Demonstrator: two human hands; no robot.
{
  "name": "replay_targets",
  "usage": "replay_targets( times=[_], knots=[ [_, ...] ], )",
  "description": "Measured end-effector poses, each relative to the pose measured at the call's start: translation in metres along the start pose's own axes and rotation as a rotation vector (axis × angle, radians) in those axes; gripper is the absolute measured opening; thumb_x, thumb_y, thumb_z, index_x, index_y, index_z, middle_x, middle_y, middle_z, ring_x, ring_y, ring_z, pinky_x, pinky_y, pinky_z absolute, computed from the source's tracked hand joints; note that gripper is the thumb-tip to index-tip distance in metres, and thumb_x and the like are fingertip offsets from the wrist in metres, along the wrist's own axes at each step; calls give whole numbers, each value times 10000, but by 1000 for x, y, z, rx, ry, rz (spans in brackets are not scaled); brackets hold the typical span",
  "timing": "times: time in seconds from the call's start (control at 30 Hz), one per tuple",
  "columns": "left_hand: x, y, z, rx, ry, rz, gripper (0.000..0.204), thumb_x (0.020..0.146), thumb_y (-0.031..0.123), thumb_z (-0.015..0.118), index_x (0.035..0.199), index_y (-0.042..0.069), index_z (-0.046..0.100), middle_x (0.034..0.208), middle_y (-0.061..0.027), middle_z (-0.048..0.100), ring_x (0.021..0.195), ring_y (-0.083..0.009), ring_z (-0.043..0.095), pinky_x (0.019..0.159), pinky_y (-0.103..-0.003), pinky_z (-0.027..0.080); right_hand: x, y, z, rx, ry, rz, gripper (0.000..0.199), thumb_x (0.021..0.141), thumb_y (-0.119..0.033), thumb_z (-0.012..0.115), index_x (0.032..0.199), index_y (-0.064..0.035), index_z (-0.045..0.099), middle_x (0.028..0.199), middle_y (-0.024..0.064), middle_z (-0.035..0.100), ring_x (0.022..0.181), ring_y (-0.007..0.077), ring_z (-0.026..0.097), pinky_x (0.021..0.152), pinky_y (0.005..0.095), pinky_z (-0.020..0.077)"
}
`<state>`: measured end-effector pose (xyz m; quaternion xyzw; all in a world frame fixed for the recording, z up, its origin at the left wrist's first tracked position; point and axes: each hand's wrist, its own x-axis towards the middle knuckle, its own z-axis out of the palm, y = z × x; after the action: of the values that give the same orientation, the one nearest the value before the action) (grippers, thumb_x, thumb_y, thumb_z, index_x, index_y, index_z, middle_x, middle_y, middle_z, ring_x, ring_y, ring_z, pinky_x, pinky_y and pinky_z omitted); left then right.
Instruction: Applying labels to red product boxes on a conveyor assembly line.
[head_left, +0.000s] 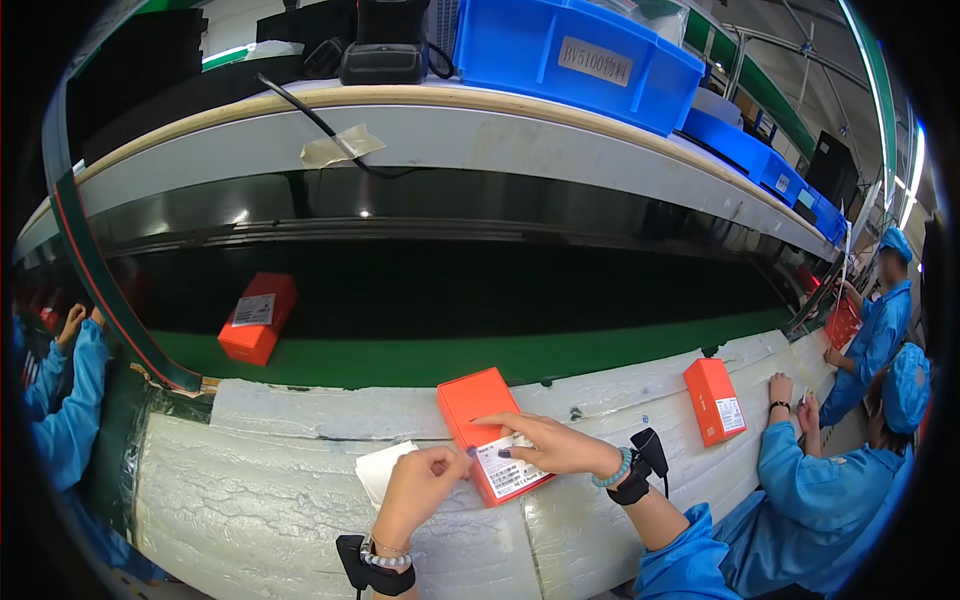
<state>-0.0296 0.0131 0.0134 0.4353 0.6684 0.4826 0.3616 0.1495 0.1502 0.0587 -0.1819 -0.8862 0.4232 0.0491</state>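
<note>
Orange box (483,430) is lying flat on the white padded surface (250,490), just in front of the green conveyor belt (400,360). Right hand (555,445) is pressing spread fingers (495,420) onto its white label (508,473), while left hand (420,490) is pinching the label's edge beside a white sheet (380,468).

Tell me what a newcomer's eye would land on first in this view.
First comes the orange box lying on the white padded bench, with the left hand and the right hand pressing a white label onto its near end. Next, a second orange box sits on the dark conveyor belt up to the left, and a third orange box lies on the bench to the right. Big blue bins line the shelf above.
</note>
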Motion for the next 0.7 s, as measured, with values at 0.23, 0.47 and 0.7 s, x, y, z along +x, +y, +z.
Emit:
replay_targets(
  times=[0.23,0.47,0.7],
  knots=[
    [-1,-10,1,176,-322,-76,245,802,324,716,815,80,739,737,-46,711,680,-148,674,644,-256,499,1,-3,1,-54,-9,34,542,883,-44,525,1403,-140,404,1029,153,559,970,301,559,888,391,437],
    [1,0,5,226,-373,-109,200,791,226,746,841,34,725,768,-53,705,709,-113,648,683,-244,509,1,-3,1,-51,-19,64,541,885,-49,528,1403,-144,405,1004,145,552,966,293,559,876,387,440],
    [1,-1,5,170,-389,-119,202,780,227,753,836,35,725,766,-47,703,704,-106,642,679,-240,503,1,1,4,-72,14,-19,541,869,-28,537,1387,-140,427,1062,153,561,984,295,556,900,388,435]
  ],
)
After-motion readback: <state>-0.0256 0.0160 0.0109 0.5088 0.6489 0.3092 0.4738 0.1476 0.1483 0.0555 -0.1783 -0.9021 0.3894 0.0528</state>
